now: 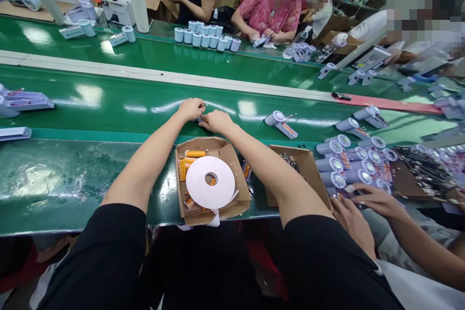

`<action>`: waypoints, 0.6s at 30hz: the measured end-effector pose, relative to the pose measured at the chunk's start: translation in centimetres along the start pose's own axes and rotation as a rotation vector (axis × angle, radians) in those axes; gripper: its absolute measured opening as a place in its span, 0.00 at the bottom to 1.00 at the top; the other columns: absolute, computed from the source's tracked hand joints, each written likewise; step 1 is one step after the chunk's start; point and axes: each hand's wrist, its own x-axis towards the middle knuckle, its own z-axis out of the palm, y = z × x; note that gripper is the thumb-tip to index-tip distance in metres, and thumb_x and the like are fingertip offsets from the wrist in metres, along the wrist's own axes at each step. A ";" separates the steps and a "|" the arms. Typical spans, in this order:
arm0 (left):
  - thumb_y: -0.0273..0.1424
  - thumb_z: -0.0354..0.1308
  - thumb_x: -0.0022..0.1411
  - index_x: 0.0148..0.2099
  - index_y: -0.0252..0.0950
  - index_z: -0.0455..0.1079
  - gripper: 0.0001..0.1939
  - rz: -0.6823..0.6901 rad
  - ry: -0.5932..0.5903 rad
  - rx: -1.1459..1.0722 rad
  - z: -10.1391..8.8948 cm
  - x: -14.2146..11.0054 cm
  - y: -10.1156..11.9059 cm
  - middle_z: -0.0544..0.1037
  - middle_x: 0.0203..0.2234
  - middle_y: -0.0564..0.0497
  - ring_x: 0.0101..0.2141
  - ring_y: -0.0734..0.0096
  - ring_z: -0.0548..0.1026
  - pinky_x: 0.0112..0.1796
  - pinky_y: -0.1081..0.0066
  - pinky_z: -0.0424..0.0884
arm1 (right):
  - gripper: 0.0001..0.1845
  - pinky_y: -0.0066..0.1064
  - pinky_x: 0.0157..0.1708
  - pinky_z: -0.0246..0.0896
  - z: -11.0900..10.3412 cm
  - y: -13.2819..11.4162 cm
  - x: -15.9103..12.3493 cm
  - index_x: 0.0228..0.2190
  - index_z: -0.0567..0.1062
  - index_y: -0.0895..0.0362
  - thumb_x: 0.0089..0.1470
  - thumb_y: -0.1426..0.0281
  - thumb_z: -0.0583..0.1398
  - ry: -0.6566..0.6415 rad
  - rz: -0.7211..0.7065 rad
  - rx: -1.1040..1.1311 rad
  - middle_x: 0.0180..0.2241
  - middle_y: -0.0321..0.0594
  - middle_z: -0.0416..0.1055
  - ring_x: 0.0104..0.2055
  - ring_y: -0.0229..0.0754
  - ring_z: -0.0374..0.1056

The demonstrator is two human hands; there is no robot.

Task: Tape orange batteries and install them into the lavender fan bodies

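Both my arms reach forward over the green conveyor belt. My left hand and my right hand meet close together above the belt, fingers curled on a small pale part with a thin metal tip; most of it is hidden. Just below my hands stands an open cardboard box holding orange cylinders and a white tape roll.
A second cardboard box sits to the right, beside several lilac cylindrical parts. A neighbour's hands work at the lower right. Lilac parts lie on the belt. Other people sit across the far belt, near pale blue cylinders.
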 end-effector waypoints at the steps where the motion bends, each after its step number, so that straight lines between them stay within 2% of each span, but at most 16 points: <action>1: 0.36 0.59 0.70 0.46 0.41 0.83 0.11 -0.002 0.006 -0.005 0.0 0.0 0.1 0.87 0.47 0.44 0.50 0.54 0.82 0.48 0.64 0.71 | 0.24 0.44 0.54 0.71 -0.2 0.0 0.1 0.61 0.83 0.51 0.74 0.54 0.60 -0.003 -0.006 -0.002 0.58 0.56 0.83 0.58 0.62 0.79; 6: 0.37 0.62 0.69 0.45 0.42 0.83 0.10 -0.016 0.026 -0.018 -0.3 0.4 0.5 0.88 0.44 0.45 0.50 0.54 0.82 0.50 0.64 0.72 | 0.19 0.35 0.52 0.69 -1.1 0.7 0.0 0.57 0.86 0.49 0.75 0.60 0.59 0.029 -0.046 0.050 0.54 0.47 0.86 0.56 0.53 0.81; 9: 0.38 0.62 0.70 0.47 0.42 0.84 0.11 -0.024 0.026 -0.009 -0.6 0.4 0.9 0.88 0.48 0.44 0.53 0.52 0.82 0.52 0.63 0.73 | 0.19 0.31 0.51 0.67 -2.3 2.1 -1.9 0.54 0.87 0.52 0.75 0.65 0.58 0.133 -0.014 0.140 0.54 0.44 0.87 0.55 0.48 0.81; 11: 0.38 0.60 0.71 0.49 0.42 0.84 0.13 -0.023 0.021 -0.002 -0.9 0.3 1.2 0.87 0.50 0.44 0.54 0.52 0.82 0.54 0.63 0.73 | 0.19 0.30 0.49 0.68 -3.6 3.7 -4.9 0.52 0.87 0.56 0.74 0.67 0.57 0.278 0.034 0.298 0.50 0.45 0.88 0.50 0.45 0.82; 14: 0.36 0.60 0.71 0.55 0.39 0.82 0.15 -0.035 0.020 0.013 -1.6 -0.4 2.3 0.86 0.54 0.41 0.55 0.49 0.80 0.57 0.60 0.74 | 0.18 0.31 0.43 0.68 -5.3 6.4 -12.1 0.48 0.87 0.60 0.72 0.68 0.57 0.437 0.130 0.499 0.41 0.45 0.87 0.40 0.43 0.82; 16: 0.36 0.62 0.71 0.63 0.36 0.77 0.22 -0.015 0.137 0.052 -1.8 -1.2 3.7 0.81 0.61 0.36 0.62 0.44 0.75 0.63 0.54 0.71 | 0.17 0.33 0.42 0.68 -5.4 7.3 -17.5 0.45 0.87 0.59 0.71 0.64 0.59 0.374 0.188 0.432 0.38 0.45 0.87 0.38 0.45 0.81; 18: 0.36 0.61 0.72 0.69 0.34 0.72 0.26 0.133 0.265 0.106 -1.7 -2.5 6.0 0.77 0.65 0.34 0.67 0.42 0.69 0.68 0.49 0.66 | 0.18 0.36 0.43 0.68 -4.3 7.2 -21.8 0.47 0.87 0.57 0.72 0.59 0.61 0.229 0.228 0.274 0.40 0.47 0.87 0.41 0.49 0.81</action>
